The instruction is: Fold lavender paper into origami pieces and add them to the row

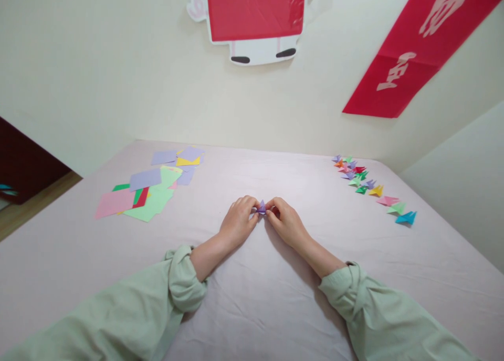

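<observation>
Both hands meet at centre, fingertips pinched.
Left hand [237,223] palm down, knuckles up, thumb and forefinger pressed closed at its inner tip. Right hand [285,223] mirrors it, fingers curled, its pinch just beside the left one, the two nearly touching. Wrists low and straight. Left forearm [208,253] and right forearm [318,256] bare, angled inward in a V. Left sleeve [118,314] and right sleeve [386,319] pale green, rolled to mid-forearm, elbows spread wide.
</observation>
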A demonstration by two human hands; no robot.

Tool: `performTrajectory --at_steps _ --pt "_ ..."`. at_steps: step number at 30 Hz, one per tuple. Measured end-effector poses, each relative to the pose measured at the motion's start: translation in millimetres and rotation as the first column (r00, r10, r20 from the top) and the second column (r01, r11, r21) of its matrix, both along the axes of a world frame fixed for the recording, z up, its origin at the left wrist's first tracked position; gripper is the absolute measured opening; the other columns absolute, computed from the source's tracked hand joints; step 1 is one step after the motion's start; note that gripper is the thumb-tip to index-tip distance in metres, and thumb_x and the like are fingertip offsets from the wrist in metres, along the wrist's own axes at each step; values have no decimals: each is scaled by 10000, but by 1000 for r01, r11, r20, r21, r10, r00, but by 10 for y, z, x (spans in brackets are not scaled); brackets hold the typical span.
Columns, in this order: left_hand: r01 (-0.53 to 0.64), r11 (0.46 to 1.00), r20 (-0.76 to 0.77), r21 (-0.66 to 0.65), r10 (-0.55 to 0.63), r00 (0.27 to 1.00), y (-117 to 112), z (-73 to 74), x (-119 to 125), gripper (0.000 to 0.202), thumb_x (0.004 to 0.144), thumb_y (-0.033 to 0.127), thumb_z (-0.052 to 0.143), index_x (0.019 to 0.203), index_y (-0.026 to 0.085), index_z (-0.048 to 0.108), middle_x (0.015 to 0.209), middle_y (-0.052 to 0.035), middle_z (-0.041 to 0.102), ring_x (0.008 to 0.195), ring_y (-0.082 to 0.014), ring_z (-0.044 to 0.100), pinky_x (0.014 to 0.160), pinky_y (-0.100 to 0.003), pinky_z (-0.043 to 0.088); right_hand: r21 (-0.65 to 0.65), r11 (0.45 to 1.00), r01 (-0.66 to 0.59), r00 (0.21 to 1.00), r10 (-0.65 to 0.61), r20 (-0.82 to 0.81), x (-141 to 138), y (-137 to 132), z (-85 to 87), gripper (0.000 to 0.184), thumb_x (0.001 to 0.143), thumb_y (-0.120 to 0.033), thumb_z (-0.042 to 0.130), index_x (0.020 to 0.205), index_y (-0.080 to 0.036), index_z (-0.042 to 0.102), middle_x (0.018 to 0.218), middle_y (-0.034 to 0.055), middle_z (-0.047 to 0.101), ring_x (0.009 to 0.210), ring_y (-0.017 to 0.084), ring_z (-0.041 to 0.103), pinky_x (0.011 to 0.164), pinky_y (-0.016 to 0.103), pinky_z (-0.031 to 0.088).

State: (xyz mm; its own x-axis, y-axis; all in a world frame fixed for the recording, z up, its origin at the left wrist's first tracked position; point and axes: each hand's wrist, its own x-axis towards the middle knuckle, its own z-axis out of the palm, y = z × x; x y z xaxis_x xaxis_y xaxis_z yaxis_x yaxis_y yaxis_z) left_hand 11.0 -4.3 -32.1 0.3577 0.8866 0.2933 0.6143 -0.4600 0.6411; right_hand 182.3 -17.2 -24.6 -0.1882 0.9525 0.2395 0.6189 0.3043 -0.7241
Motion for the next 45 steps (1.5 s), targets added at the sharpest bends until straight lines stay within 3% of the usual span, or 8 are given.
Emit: performTrajectory --at_steps 14,19,22,26,35,45 --pt "-31 997 137 -67 39 990 -16 11 -8 189 800 81 443 902 220 521 899 -23 620 890 -192 573 823 -334 459 20 999 -35 999 35 -7 16 4 -27 137 810 -127 506 878 -217 584 811 1 600 726 158 546 702 279 420" --pt "-19 998 70 -56 23 997 -28 22 0 269 741 37 454 927 222 510 908 -20 621 891 -195 577 825 -342 461 17 999 -48 999 48 -10 33 11 -35 169 807 -118 492 890 -214 603 843 11 621 748 159 554 715 280 426" --pt "-15 998 62 -64 19 998 -36 15 5 222 759 92 514 937 223 507 922 -22 623 897 -198 583 837 -349 465 10 999 -53 998 53 -36 41 14 -46 192 808 -118 480 910 -214 611 864 16 635 755 159 561 722 281 432" --pt "-15 994 141 -109 31 990 -30 -4 4 109 804 187 549 895 221 500 882 -15 615 858 -186 588 799 -328 475 -24 998 -52 996 50 -69 38 8 -45 158 817 -144 485 906 -215 595 829 9 640 741 161 571 720 287 439" --pt "-35 984 304 -176 89 949 -17 5 14 70 815 179 529 864 212 492 835 8 597 787 -144 592 744 -277 468 -74 997 31 984 -43 -171 5 -37 21 122 819 -213 489 939 -219 504 789 -7 613 657 155 565 631 276 422" --pt "-19 993 189 -118 41 981 -39 35 6 68 807 192 560 859 209 519 861 -16 612 835 -177 585 776 -315 479 -83 997 1 983 -16 -183 3 -32 -5 105 803 -219 508 906 -214 520 789 -6 613 694 157 567 665 285 427"
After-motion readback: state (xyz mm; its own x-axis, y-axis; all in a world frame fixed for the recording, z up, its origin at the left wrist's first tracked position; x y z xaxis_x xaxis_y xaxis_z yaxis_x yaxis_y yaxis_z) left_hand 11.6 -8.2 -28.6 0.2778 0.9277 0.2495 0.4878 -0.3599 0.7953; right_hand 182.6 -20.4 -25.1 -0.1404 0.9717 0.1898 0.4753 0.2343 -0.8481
